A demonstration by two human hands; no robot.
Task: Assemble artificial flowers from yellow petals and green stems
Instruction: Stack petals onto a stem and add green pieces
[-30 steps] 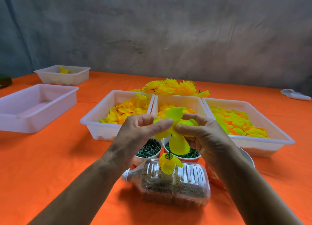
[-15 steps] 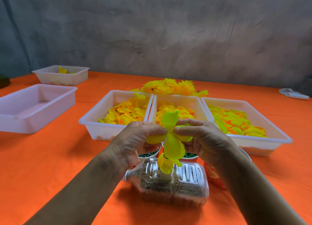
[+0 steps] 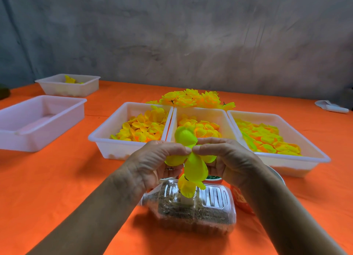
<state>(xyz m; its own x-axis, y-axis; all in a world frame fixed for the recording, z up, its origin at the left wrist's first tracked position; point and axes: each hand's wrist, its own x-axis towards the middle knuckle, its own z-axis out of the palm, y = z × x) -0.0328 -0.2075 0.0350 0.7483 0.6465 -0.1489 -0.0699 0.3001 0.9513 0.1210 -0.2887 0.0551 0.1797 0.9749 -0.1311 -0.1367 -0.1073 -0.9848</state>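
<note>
Nearest you, the sand-filled bottle (image 3: pixel 193 209) lies on the counter (image 3: pixel 57 178). Above it your left hand (image 3: pixel 152 165) and right hand (image 3: pixel 227 159) pinch the yellow petal layer (image 3: pixel 191 159), fingers curled tight. Push off-centre and it may tear or crumple. Petal trays (image 3: pixel 133 128) wait behind.

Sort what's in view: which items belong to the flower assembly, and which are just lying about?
In use: petal piece, pinched by left hand and right hand; three petal trays; finished flowers; sand-filled bottle.
Lying about: empty tray; far tray; white object.
</note>
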